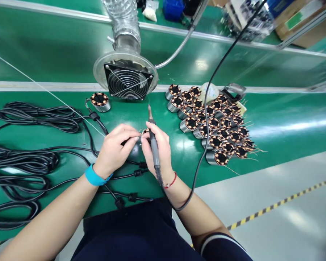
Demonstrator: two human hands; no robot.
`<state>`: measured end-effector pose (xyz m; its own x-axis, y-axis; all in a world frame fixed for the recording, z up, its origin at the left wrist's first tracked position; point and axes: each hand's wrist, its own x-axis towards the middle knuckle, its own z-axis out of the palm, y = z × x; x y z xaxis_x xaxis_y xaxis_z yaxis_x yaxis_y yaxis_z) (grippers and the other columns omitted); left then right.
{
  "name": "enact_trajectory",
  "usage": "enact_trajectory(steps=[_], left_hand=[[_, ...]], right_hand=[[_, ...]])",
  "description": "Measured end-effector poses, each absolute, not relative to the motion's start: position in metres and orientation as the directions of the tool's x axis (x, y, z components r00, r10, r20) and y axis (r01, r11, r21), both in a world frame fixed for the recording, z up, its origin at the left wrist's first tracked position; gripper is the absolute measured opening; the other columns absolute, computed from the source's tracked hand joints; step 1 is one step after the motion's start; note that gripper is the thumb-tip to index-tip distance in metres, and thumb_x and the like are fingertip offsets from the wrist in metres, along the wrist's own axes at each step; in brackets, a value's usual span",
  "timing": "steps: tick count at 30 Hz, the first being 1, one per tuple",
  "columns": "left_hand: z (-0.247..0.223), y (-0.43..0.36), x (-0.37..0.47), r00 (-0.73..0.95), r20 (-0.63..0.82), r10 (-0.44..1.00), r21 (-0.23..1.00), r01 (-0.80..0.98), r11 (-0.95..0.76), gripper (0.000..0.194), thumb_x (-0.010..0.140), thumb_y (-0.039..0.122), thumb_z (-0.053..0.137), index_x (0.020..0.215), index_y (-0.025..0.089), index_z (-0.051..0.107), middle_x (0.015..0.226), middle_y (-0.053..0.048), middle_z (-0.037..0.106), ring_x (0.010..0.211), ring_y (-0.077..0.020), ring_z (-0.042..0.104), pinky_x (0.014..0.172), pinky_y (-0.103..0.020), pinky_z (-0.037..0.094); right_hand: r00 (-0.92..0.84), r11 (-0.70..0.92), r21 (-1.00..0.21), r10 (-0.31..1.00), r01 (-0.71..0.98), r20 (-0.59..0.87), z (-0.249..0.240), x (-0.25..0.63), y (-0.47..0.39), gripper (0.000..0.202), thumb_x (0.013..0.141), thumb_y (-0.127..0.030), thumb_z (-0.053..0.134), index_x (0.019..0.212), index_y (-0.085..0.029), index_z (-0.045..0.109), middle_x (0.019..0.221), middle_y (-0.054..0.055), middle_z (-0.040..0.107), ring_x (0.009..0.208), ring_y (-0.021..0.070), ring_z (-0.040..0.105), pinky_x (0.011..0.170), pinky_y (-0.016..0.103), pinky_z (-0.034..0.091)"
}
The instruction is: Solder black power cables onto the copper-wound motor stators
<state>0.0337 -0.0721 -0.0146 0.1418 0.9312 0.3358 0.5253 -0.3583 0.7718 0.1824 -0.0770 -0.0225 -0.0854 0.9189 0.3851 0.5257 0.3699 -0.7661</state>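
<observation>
soldering iron [155,154] gripped in right hand [163,150] fingers; left hand [115,146] fingers pinched on thin wire [141,136]; copper-wound core [145,131] partly hidden.

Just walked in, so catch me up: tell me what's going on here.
A person's right hand grips a soldering iron, its tip pointing toward the fan. The left hand pinches a thin wire near a partly hidden copper-wound part. More copper-wound parts stand clustered on the right; coiled black cables lie on the left.
</observation>
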Motion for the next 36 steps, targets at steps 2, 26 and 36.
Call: enact_trajectory(steps=[2, 26, 36], left_hand=[[-0.014, -0.073, 0.034, 0.169, 0.347, 0.923, 0.748, 0.544, -0.381, 0.016, 0.09, 0.018, 0.053, 0.09, 0.019, 0.069, 0.093, -0.005, 0.067, 0.09, -0.0155, 0.062, 0.084, -0.031, 0.05], [-0.015, -0.07, 0.032, 0.045, 0.135, 0.99, 0.816, 0.561, -0.137, 0.008, 0.078, 0.012, 0.058, 0.075, 0.017, 0.065, 0.081, 0.0, 0.06, 0.07, -0.0107, 0.054, 0.061, -0.022, 0.043], [-0.016, -0.071, 0.038, 0.042, 0.163, 0.986, 0.786, 0.598, -0.156, 0.009, 0.075, 0.009, 0.058, 0.071, 0.016, 0.062, 0.078, 0.0, 0.059, 0.071, -0.0116, 0.055, 0.063, -0.023, 0.042]], right_hand=[[-0.071, 0.355, -0.794, 0.926, 0.493, 0.37, -0.025, 0.182, -0.076, 0.038, 0.089, -0.019, 0.053, 0.126, -0.026, 0.049, 0.092, 0.0, 0.067, 0.094, 0.0172, 0.062, 0.096, 0.038, 0.045], [-0.166, 0.416, -0.639, 0.895, 0.647, 0.415, -0.033, 0.194, -0.065, 0.037, 0.088, -0.022, 0.056, 0.125, -0.022, 0.05, 0.089, -0.001, 0.068, 0.089, 0.0181, 0.059, 0.103, 0.043, 0.035], [0.009, 0.508, -0.785, 0.838, 0.355, 0.546, -0.041, 0.216, -0.112, 0.038, 0.091, -0.022, 0.053, 0.129, -0.024, 0.052, 0.091, 0.002, 0.069, 0.074, 0.015, 0.065, 0.069, 0.031, 0.057]])
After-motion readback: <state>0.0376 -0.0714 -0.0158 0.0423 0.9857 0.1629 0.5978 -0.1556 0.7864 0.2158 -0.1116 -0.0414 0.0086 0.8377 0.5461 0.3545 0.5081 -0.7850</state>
